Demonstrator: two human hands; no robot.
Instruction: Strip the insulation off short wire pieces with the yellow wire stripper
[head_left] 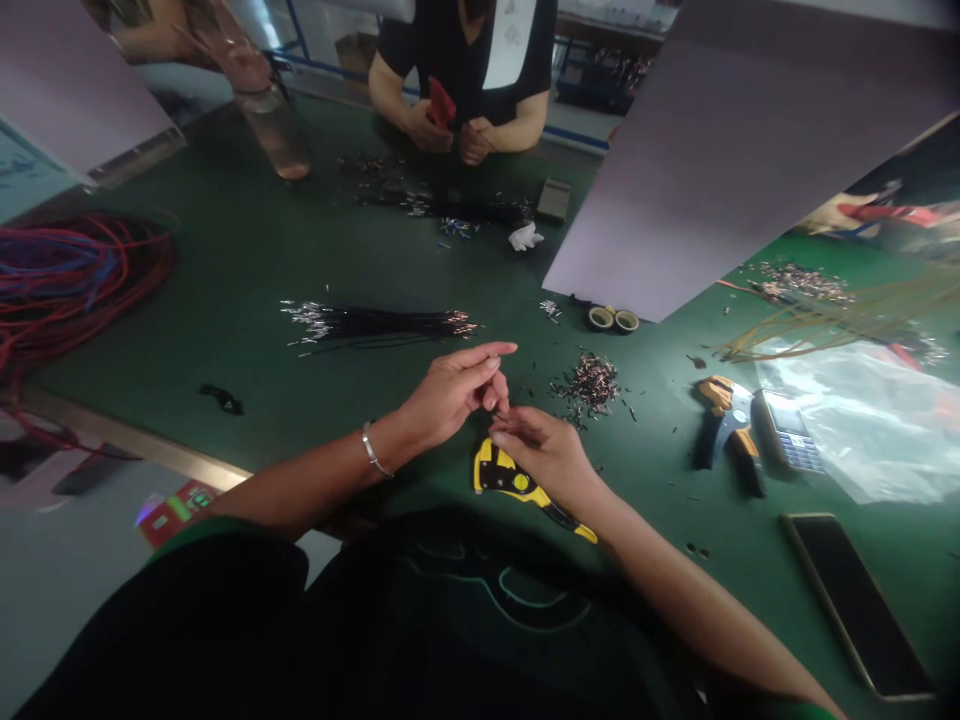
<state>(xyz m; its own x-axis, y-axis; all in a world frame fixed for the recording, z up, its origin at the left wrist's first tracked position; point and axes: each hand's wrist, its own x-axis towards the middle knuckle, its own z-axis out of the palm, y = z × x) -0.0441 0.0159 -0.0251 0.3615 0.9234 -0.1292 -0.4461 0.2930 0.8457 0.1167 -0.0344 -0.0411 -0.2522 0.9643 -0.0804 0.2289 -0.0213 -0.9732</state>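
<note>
My left hand (463,388) is half closed, its index finger pointing right and its thumb pressed to the finger with a tiny light bit at the tip. Just below it, my right hand (544,450) pinches something small and thin between thumb and fingers; what it is I cannot make out. The fingertips of both hands nearly meet. Under my right hand lies a yellow and black wire stripper (517,483). A bundle of short black wires (382,322) with bared ends lies beyond my left hand. To the right is a heap of small dark and coppery scraps (594,385).
On the right lie an orange and black wire stripper (726,415), a keypad device (791,430), a clear plastic bag (885,430) and a phone (859,605). Tape rolls (613,319) sit near a grey panel (697,150). Red and blue cable coils (67,280) are left. A co-worker's hands (450,135) are opposite.
</note>
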